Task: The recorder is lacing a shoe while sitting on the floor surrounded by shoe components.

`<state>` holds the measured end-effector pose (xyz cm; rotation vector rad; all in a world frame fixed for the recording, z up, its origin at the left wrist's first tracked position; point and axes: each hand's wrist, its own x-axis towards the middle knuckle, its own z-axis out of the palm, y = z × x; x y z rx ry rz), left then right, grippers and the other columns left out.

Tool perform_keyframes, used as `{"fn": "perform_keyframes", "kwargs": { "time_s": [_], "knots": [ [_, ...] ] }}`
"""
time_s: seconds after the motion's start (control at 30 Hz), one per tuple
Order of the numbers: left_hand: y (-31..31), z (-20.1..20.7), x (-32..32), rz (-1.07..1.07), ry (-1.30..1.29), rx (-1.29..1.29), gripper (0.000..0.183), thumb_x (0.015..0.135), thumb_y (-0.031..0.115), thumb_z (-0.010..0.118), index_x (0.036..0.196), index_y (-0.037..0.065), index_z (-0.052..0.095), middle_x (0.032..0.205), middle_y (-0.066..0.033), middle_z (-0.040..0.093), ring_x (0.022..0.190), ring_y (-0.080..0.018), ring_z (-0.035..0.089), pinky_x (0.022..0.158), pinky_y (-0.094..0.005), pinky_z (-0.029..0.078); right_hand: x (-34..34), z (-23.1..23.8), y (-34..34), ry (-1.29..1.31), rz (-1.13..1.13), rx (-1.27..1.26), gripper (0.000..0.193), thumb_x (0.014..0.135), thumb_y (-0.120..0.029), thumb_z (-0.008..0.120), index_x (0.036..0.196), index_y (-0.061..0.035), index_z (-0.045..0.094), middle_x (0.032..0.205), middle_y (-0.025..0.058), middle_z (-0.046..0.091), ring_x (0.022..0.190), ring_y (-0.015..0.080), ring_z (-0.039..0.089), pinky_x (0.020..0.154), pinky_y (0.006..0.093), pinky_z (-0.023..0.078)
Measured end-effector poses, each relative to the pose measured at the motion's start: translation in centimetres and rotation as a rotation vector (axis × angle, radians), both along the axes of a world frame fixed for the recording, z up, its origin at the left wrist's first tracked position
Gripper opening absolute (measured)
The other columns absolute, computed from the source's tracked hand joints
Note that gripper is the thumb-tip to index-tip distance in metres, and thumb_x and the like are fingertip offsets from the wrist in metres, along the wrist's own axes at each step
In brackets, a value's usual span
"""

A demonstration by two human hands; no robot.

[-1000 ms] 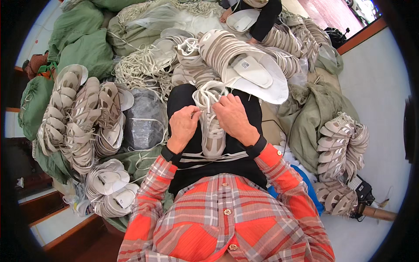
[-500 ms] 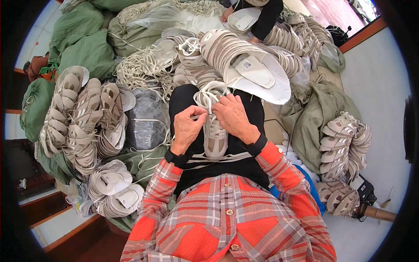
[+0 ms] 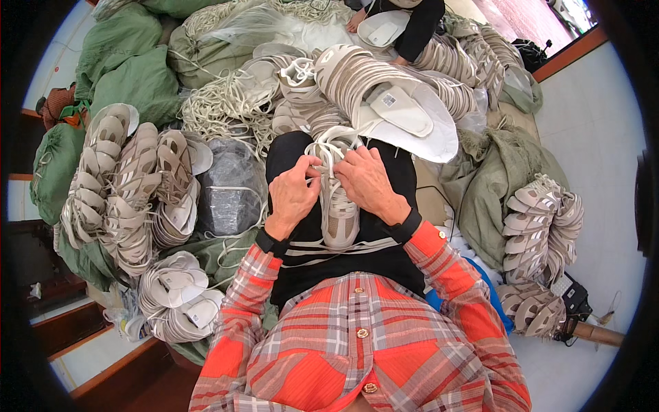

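A beige shoe upper (image 3: 340, 216) lies on my lap over a black apron, toe toward me. My left hand (image 3: 294, 194) grips its left side and pinches a white lace (image 3: 328, 152) near the top eyelets. My right hand (image 3: 368, 182) holds the right side, fingers closed on the same lace. Both forearms wear orange plaid sleeves with black cuffs.
Stacked beige shoe uppers (image 3: 123, 192) lie at my left and more shoe uppers (image 3: 539, 220) at my right. A curved row of uppers and white insoles (image 3: 391, 103) sits ahead. A tangle of white laces (image 3: 220, 103) and green sacks (image 3: 130, 75) lie beyond. Another person's black sleeve (image 3: 419, 27) shows at the top.
Both hands have shifted slightly up the shoe and closer together at the lace. The shoe stays on my lap.
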<state>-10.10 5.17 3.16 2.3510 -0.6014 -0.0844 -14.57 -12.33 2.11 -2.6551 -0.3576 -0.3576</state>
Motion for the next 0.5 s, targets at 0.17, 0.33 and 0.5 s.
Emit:
{"fn": "perform_keyframes", "kwargs": {
  "time_s": [0.17,0.33,0.5],
  "knots": [
    [-0.9,0.1,-0.5,-0.051,-0.166,0.078,0.024,0.076,0.007,0.061,0.099,0.012,0.056,0.073,-0.0035,0.065,0.066,-0.0275,0.063,0.055,-0.0374,0.048,0.0,0.1,0.1,-0.026,0.016,0.013,0.005,0.073,-0.011,0.061,0.075,-0.0076,0.063,0.078,0.0062,0.053,0.081,0.0247,0.049,0.073,0.0367,0.036],
    [-1.6,-0.5,-0.2,-0.013,-0.111,0.023,0.027,0.076,0.005,0.063,0.100,0.009,0.052,0.072,-0.0100,0.064,0.068,-0.0274,0.064,0.057,-0.0366,0.048,0.5,-0.6,0.1,-0.018,0.040,0.024,0.010,0.074,-0.012,0.062,0.084,-0.0102,0.065,0.080,0.0046,0.053,0.082,0.0244,0.048,0.071,0.0365,0.034],
    [-0.1,-2.9,2.2,0.058,0.622,-0.504,0.026,0.076,0.002,0.069,0.095,0.001,0.051,0.072,-0.0020,0.060,0.063,-0.0085,0.056,0.058,-0.0220,0.044,1.6,-0.3,-0.2,0.197,0.063,0.067,0.008,0.071,-0.012,0.060,0.078,-0.0115,0.065,0.081,0.0046,0.056,0.085,0.0246,0.051,0.075,0.0391,0.035]
  ]
}}
